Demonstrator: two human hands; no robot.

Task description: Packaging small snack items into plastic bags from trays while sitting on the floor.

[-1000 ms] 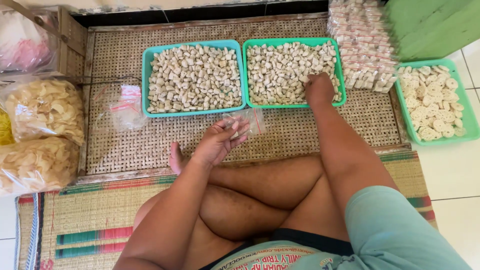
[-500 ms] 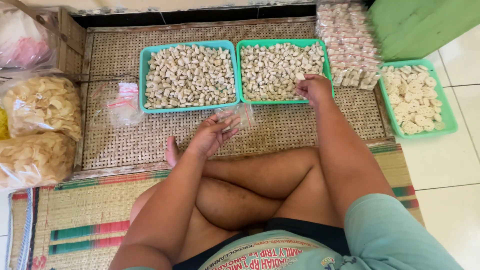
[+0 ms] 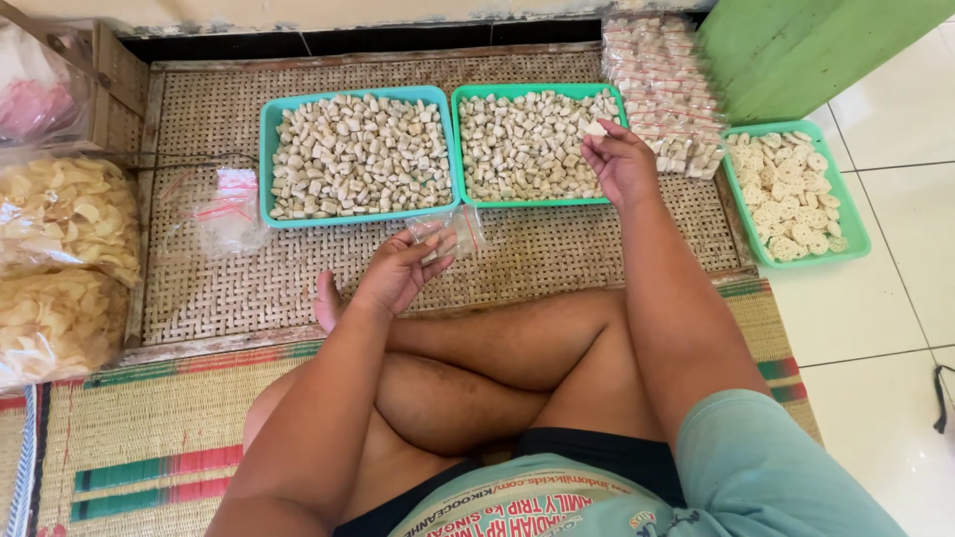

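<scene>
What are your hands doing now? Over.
Left hand holds small clear bag. Right hand pinches one pale cracker piece over middle tray. Nothing between them.

We sit on a striped woven mat (image 3: 129, 447) that meets a rattan mat (image 3: 557, 249) ahead of us. White floor tiles (image 3: 895, 328) lie to our right, a green wooden panel (image 3: 806, 50) stands at the corner, and daylight is bright.
</scene>
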